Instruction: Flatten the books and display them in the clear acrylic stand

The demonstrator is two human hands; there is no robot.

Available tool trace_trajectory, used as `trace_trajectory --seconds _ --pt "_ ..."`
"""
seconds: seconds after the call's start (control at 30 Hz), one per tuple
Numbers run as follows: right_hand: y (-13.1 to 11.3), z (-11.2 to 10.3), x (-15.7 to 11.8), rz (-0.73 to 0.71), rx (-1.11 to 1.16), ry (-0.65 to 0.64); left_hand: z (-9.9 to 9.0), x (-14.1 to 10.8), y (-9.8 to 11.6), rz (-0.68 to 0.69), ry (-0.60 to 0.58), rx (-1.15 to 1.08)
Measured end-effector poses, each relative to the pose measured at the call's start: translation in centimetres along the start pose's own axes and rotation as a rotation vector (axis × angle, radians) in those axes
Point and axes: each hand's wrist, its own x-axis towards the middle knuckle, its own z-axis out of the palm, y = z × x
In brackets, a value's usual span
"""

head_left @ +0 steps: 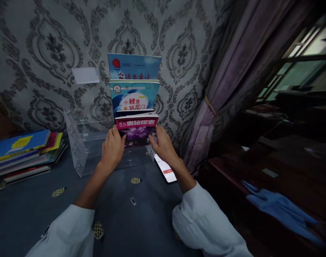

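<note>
A clear tiered rack [81,153] stands on the dark table against the wall, with books upright in its right part. At the back is a blue book [134,66], before it a light blue book [149,92]. Lowest and nearest is a magenta and purple book [137,132]. My left hand [113,146] grips its left edge, thumb on the cover. On its right edge my right hand [163,142] has a grip, thumb on the front. The book's lower edge is at the rack's front tier; whether it rests there I cannot tell.
A pile of books [23,153] lies at the left. A lit phone [166,171] lies beside the rack, under my right wrist. A white card [85,75] is on the wall. Curtain [205,107] and blue gloves [280,207] are at the right.
</note>
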Motion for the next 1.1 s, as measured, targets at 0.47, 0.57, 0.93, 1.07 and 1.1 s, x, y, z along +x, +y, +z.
trace_trajectory --seconds 0.47,0.57,0.93,1.07,1.1 --pt "3.0 2.6 0.1 0.111 0.112 -0.005 0.0 0.6 0.1 -0.091 -0.146 -0.056" --pt "3.4 3.3 0.1 0.139 0.189 0.036 -0.1 0.8 0.0 -0.095 -0.163 -0.066" --pt "4.7 4.4 0.2 0.229 0.435 0.066 -0.2 0.8 0.4 -0.125 -0.169 -0.001" --pt "5.0 4.8 0.3 0.236 0.420 0.095 0.0 0.8 0.4 -0.112 -0.145 -0.009" --pt "5.0 4.8 0.2 0.237 0.416 0.101 0.1 0.9 0.4 -0.106 -0.139 -0.013"
